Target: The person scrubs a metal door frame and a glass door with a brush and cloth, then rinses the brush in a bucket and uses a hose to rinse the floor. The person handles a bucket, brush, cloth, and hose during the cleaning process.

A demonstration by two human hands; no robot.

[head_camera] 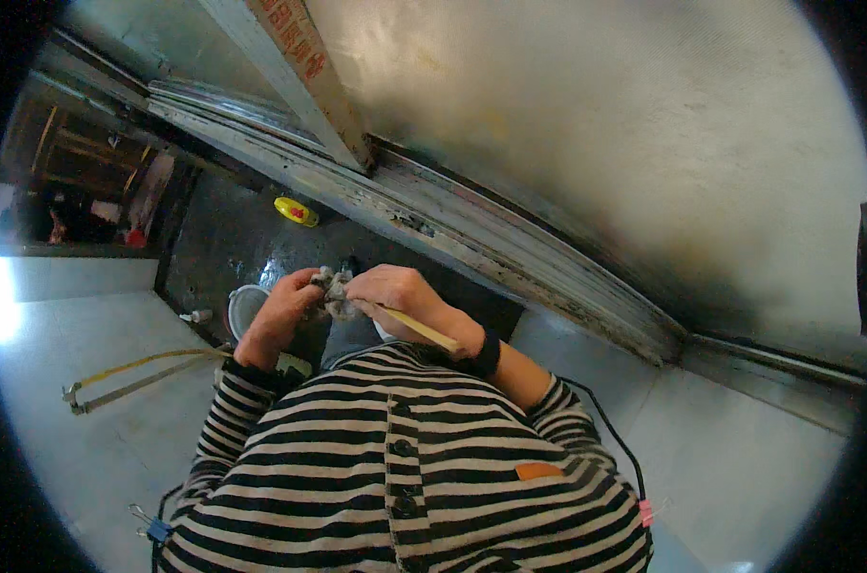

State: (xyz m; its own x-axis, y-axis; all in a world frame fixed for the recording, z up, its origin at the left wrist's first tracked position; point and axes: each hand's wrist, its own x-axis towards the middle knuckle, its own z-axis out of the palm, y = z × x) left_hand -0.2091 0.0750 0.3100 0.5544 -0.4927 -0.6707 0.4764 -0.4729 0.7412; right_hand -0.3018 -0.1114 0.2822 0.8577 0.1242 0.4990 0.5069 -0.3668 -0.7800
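Note:
My left hand point(279, 315) grips one side of a crumpled, dirty grey cloth point(338, 297) in front of my chest. Its fingers and thumb are closed on the wad. From the other side my right hand point(404, 297) meets the cloth with its fingertips. A thin, flat yellowish stick point(425, 327) runs under that palm and back toward the wrist. The stick's far end is hidden by the fingers and cloth, so I cannot tell whether the cloth is wrapped around it.
A grimy sliding-window track point(433, 215) crosses diagonally ahead, with an upright frame point(311, 79) bearing red writing. Below are a yellow container point(297, 212) on the dark wet floor, a white bucket point(245, 308) and a small white bottle point(198, 316). A yellowish pipe point(143, 360) juts out at left.

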